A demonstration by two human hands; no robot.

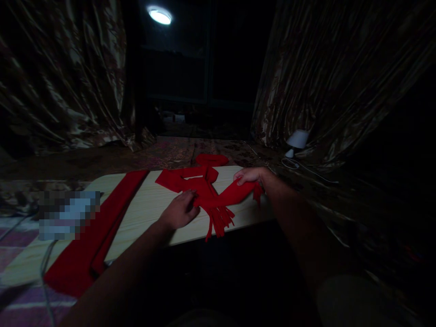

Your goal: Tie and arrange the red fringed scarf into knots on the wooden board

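On the bench point(146, 204), limp, seemingly light cloth point(221, 199) is being gripped, sensibly at its end, by the right hand point(250, 175) at two o'clock; the left hand point(180, 211), eight o'clock, is unclear.

a white lamp point(298, 138) sits by the bottom of the right curtain point(313, 68) with a white cord point(297, 166) curled beside it, a shiny left curtain point(85, 77) hangs down, a round light point(160, 17) glows up high, and a pink checked cloth point(13, 240) lies at the left.
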